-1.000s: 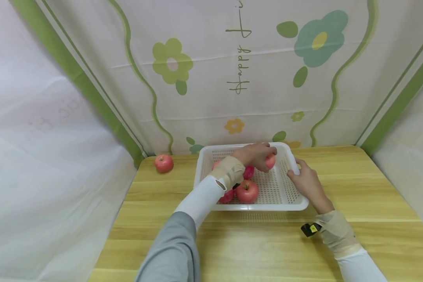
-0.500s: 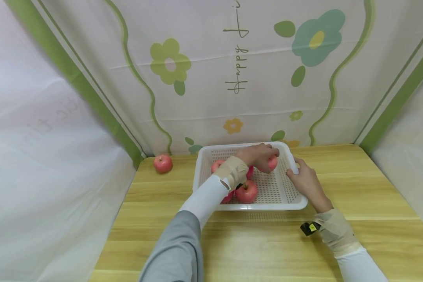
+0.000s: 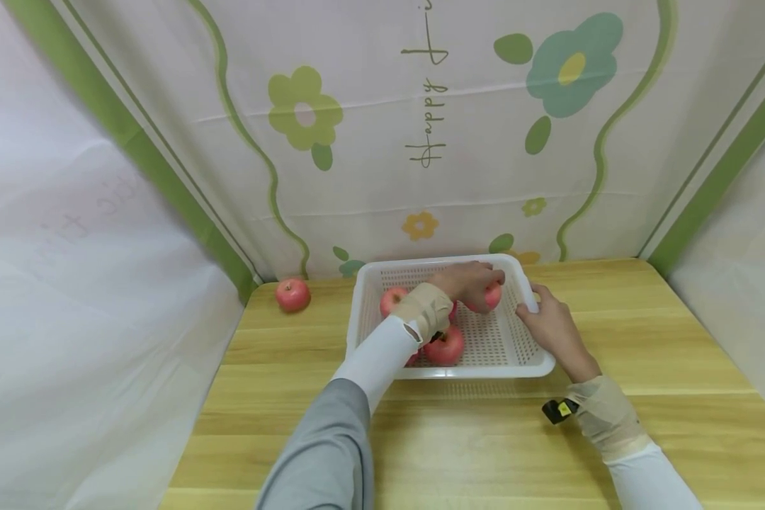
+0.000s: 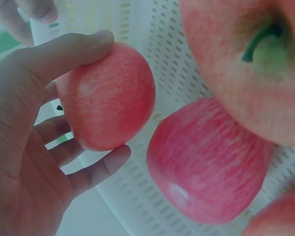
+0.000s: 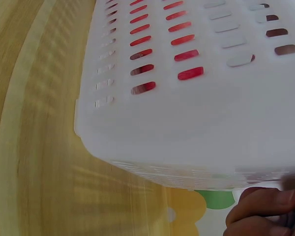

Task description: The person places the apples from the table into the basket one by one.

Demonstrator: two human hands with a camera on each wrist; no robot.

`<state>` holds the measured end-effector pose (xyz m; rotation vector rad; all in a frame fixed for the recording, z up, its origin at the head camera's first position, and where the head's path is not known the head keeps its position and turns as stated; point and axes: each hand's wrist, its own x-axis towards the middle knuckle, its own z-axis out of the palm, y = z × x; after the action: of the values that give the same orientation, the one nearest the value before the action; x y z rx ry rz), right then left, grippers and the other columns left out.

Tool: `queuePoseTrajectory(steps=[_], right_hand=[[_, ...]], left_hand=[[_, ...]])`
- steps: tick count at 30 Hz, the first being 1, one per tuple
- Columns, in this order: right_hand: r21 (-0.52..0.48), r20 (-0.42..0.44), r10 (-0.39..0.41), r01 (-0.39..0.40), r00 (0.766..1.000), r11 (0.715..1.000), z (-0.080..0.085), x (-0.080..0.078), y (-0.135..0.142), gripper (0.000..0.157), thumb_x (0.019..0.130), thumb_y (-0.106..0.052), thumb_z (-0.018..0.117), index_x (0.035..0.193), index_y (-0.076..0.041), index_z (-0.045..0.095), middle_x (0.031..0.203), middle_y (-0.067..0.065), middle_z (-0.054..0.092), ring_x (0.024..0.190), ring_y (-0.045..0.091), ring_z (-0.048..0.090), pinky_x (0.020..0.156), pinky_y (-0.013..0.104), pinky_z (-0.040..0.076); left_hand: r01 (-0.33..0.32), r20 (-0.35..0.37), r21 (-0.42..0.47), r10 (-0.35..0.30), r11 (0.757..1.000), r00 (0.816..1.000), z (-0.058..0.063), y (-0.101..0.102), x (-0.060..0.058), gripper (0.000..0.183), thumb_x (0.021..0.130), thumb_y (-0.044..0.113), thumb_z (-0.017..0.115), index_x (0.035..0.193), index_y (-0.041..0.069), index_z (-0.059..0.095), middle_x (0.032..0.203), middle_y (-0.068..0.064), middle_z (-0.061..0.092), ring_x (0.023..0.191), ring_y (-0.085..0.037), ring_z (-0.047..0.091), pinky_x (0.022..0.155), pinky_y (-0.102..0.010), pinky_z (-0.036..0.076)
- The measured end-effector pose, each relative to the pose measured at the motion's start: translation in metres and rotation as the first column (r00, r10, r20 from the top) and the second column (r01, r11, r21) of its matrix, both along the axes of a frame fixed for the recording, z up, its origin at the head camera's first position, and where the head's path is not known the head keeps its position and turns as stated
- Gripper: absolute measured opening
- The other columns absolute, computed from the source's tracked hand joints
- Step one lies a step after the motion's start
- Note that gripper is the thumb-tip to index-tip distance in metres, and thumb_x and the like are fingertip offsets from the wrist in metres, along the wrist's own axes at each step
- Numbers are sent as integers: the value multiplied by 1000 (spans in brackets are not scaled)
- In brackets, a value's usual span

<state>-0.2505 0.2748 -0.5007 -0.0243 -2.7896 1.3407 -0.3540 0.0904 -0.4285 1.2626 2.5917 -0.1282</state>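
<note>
My left hand [image 3: 470, 283] reaches across the white plastic basket [image 3: 478, 372] and grips a red apple [image 3: 494, 295] at its far right inside. In the left wrist view the thumb lies on top of that apple [image 4: 110, 98] and the fingers curl beneath and behind it. At the basket's right rim, my right hand [image 3: 553, 327] holds on, thumb over the edge. Its fingers [image 5: 258, 209] show at the lower right of the right wrist view, against the basket's outer wall. Inside sit several other apples, among them a stemmed one [image 3: 445, 346] and a darker pink one [image 4: 209, 162]; my left forearm partly hides them.
A lone apple [image 3: 292, 294] rests at the back left of the wooden table [image 3: 274, 382]. A printed fabric wall [image 3: 370, 142] with flowers stands right behind the basket, and plain white fabric [image 3: 89, 283] closes off the left side.
The left hand and its apple have shifted very slightly right within the basket, and the left forearm too. The right hand keeps its place on the rim.
</note>
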Motion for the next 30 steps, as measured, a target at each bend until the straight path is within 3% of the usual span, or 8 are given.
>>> queuePoseTrajectory(steps=[8, 16, 23, 30], right_hand=[[9, -5, 0, 0, 1000, 1000, 0, 0, 0, 69, 107, -25, 53, 162, 9, 28, 135, 45, 60, 96, 46, 77, 63, 41, 66], [9, -6, -4, 4, 1000, 1000, 1, 0, 1, 69, 108, -26, 54, 162, 9, 29, 136, 45, 59, 98, 48, 77, 64, 43, 66], [10, -1, -6, 6, 1000, 1000, 0, 0, 2, 69, 108, -26, 54, 162, 7, 29, 136, 44, 59, 99, 49, 76, 64, 44, 66], [18, -8, -11, 11, 1000, 1000, -1, -1, 2, 68, 108, -25, 55, 162, 8, 30, 133, 44, 62, 96, 46, 77, 64, 43, 66]], left_hand=[[17, -2, -18, -17, 1000, 1000, -10, 5, -2, 38, 92, 25, 73, 127, 21, 57, 114, 3, 58, 100, -13, 52, 84, -26, 46], [-34, -39, -67, 31, 997, 999, -18, 11, 4, 58, 92, 32, 74, 146, 30, 54, 140, 3, 60, 123, -14, 60, 99, -30, 53], [-35, -72, -123, 26, 992, 997, -25, 16, 7, 60, 94, 40, 73, 149, 32, 52, 141, 3, 58, 128, -15, 58, 107, -31, 50], [-72, -66, -143, 63, 987, 996, -25, 18, 11, 69, 95, 40, 73, 158, 34, 45, 152, 2, 53, 142, -18, 53, 117, -34, 46]])
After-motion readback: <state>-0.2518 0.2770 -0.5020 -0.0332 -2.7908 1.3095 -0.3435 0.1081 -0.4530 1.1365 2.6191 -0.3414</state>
